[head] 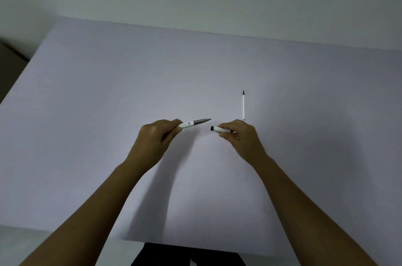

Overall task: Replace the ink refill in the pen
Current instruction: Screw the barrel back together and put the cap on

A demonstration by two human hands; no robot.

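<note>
Left hand (155, 135) grips pen (193, 123) — right hand (239, 135), cylindrical cap (219, 129).

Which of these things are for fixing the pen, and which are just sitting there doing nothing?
For the job:
- pen, held in the left hand, grey tip bare
- pen cap, held in the right hand, off the pen
- spare refill, lying alone on the table beyond the right hand

Just there:
- white table
- Nothing else lies on it.
</note>
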